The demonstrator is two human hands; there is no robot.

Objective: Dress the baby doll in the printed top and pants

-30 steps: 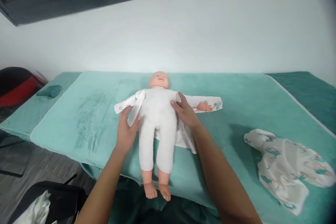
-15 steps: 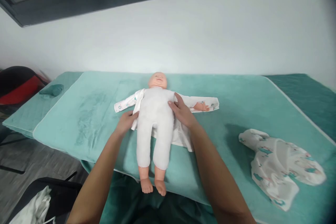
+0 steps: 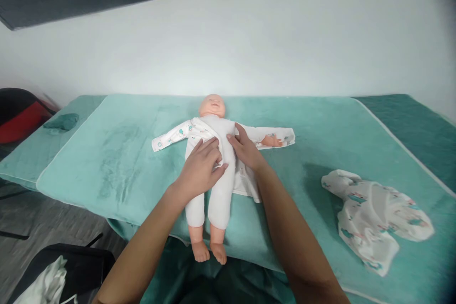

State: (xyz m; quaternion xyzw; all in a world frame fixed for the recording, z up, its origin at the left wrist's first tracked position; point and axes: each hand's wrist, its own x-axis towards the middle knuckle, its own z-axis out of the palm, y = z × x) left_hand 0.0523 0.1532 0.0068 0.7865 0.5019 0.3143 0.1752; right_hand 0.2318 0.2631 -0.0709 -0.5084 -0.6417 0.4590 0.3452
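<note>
A baby doll [image 3: 223,190] with a white cloth body lies on its back, head toward the wall and feet at the near edge. Its arms are in the sleeves of a white printed baby shirt [image 3: 203,129]. The shirt's left-hand front panel lies across the chest, with my left hand [image 3: 203,167] resting on it, fingers spread. Against the doll's right-hand side sits my right hand [image 3: 245,146], thumb and forefinger apart, touching the chest edge. Beside that hand, the other shirt panel [image 3: 245,183] is spread on the bed. A plastic doll hand shows through the right-hand sleeve.
A crumpled printed baby garment [image 3: 370,218] lies on the right of the green-covered bed [image 3: 89,152]. The white wall [image 3: 249,47] stands behind. At lower left is a black chair [image 3: 81,266] with pale cloth [image 3: 46,285]; a red-and-black chair [image 3: 21,121] stands farther back.
My left hand has moved from the doll's side onto its belly, bringing the left-hand shirt panel over the chest. The right hand stays at the doll's side. The view has shifted slightly.
</note>
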